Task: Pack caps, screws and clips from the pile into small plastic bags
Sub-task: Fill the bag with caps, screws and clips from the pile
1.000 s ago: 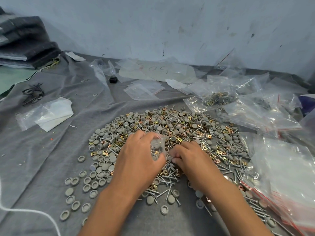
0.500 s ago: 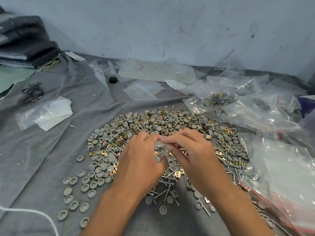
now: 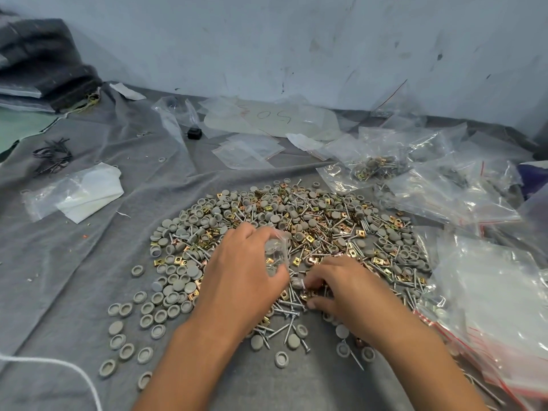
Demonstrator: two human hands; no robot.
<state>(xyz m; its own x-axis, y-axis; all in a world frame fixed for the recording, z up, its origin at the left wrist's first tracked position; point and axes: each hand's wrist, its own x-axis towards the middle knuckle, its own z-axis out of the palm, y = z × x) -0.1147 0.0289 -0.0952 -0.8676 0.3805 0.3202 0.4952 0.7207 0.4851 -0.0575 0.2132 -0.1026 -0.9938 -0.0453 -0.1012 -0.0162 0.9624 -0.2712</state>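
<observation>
A wide pile [image 3: 320,221] of grey round caps, silver screws and brass clips lies on the grey cloth. My left hand [image 3: 240,280] sits over the pile's near side and grips a small clear plastic bag [image 3: 276,253] with a few parts inside. My right hand [image 3: 341,289] rests low on the pile just right of the bag, fingers curled and pinching at small parts; what it holds is too small to tell apart. Loose grey caps [image 3: 148,315] are scattered to the left of my left arm.
A stack of empty red-striped zip bags [image 3: 498,307] lies at the right. Filled bags [image 3: 376,169] sit behind the pile at the right. A white paper in a bag [image 3: 80,194] lies left. A black clip [image 3: 194,133] sits at the back, and a white cord [image 3: 71,369] crosses front left.
My right hand came up to the bag's mouth half a second ago and has dropped back down onto the pile. My left hand kept hold of the bag.
</observation>
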